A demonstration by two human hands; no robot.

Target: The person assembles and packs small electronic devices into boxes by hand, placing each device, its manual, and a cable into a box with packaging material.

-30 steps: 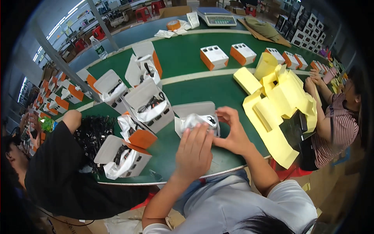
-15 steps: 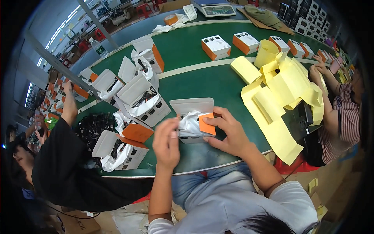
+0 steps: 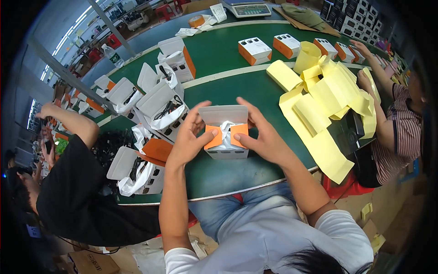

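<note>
A small white and orange cardboard box (image 3: 226, 154) stands on the green table in front of me, with its lid raised at the back. White wrapping (image 3: 226, 132) shows in the gap between its two orange side flaps. My left hand (image 3: 188, 139) grips the box's left side, its thumb pressing on the left flap. On the other side my right hand (image 3: 263, 136) holds the box in the same way, thumb on the right flap. The fingers of both hands reach up along the sides near the lid.
Open boxes with white wrapping and black cables (image 3: 169, 109) stand to the left, beside a heap of black cables (image 3: 107, 148). Folded yellow card sheets (image 3: 319, 109) lie to the right. Closed boxes (image 3: 254, 50) line the far side. Co-workers sit on both sides.
My left hand has come onto the box's left side, and the left orange flap now lies folded inward. My right thumb has moved onto the right flap. The left co-worker's arm has shifted.
</note>
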